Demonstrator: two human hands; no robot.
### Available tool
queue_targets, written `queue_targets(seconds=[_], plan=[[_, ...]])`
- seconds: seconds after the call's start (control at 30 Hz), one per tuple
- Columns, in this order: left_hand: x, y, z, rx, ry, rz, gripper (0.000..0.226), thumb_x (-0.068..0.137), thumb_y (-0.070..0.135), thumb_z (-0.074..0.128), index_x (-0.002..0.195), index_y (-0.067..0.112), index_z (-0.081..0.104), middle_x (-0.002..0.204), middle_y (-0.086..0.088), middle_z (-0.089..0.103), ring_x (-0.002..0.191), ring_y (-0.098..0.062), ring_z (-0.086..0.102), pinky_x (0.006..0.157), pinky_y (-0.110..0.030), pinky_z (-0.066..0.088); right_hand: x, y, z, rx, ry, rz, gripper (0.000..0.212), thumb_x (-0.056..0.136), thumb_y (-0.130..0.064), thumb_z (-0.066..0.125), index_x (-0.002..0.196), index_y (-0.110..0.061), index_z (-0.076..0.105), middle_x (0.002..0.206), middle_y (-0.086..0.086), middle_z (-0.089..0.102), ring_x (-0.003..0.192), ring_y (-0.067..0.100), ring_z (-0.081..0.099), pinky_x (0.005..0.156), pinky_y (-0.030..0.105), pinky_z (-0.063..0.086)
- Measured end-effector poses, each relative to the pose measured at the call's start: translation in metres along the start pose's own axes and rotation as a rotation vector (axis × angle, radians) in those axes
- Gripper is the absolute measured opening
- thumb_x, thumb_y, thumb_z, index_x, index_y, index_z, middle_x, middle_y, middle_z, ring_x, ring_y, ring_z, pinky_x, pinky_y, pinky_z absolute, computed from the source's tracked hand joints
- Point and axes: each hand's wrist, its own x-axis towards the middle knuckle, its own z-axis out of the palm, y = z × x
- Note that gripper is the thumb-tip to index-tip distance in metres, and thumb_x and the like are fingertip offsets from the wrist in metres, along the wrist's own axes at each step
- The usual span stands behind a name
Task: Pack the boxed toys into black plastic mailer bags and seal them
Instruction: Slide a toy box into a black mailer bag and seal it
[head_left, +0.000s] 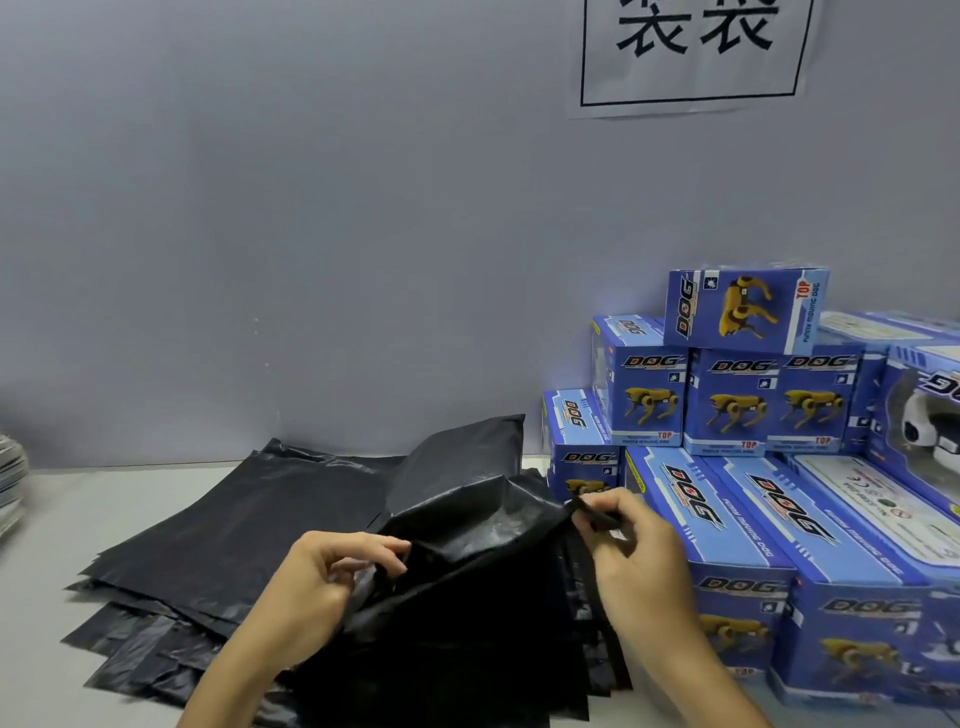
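Left hand: your left hand (324, 577) sits at the left edge of the crumpled black plastic mailer bag (457, 525), fingers (384, 548) curled and pinching the film at its mouth.
Right hand: your right hand (631, 556) is at the bag's right edge, thumb and forefinger closed on a narrow black strip at the bag's corner, the other fingers loosely bent below.
Bag in hand: you hold it between both hands, lifted above the pile, its mouth partly spread so the shiny inner face shows; you cannot tell whether anything is inside.
Bag pile: a fanned stack of flat black plastic mailer bags (223, 540) lies on the pale grey table (57, 519), under and to the left of your hands.
Boxed toys: blue cardboard toy boxes printed with a yellow robot dog (743, 400) are stacked at your right against the grey wall (311, 234), the nearest ones just beside your right hand.
Wall sign: a white paper sheet with large black characters (693, 52) hangs above the boxes.
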Motion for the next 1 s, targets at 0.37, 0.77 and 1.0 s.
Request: queue_targets(seconds=[0.37,0.77,1.0], plan=[[0.005,0.011,0.019,0.077,0.124,0.187,0.012,0.074,0.019,0.078,0.075,0.031,0.078,0.118,0.018,0.068,0.113,-0.007,0.063,0.091,-0.017,0.047,0.001,0.000,0.002,-0.015,0.108,-0.008,0.022,0.089,-0.003,0.069,0.084,-0.024,0.067,0.088,-0.008,0.070,0.088,0.000,0.064,0.070,0.008,0.048],[0.009,0.022,0.041,-0.129,0.339,0.181,0.030,0.094,0.029,0.055,0.064,0.028,0.056,0.057,0.003,0.046,0.055,-0.006,0.040,0.051,-0.024,0.032,-0.007,-0.008,0.001,0.157,0.034,-0.023,0.017,0.091,-0.030,0.058,0.084,-0.014,0.059,0.071,-0.004,0.063,0.067,0.011,0.058,0.058,0.017,0.044],[0.011,0.013,0.046,-0.289,0.499,-0.028,0.040,0.096,0.024,0.062,0.064,0.001,0.059,0.060,-0.018,0.056,0.059,-0.021,0.051,0.058,-0.035,0.040,-0.005,-0.005,0.002,0.126,0.038,0.050,0.020,0.096,-0.017,0.062,0.077,-0.014,0.058,0.057,-0.007,0.051,0.056,0.008,0.050,0.050,0.014,0.038]])
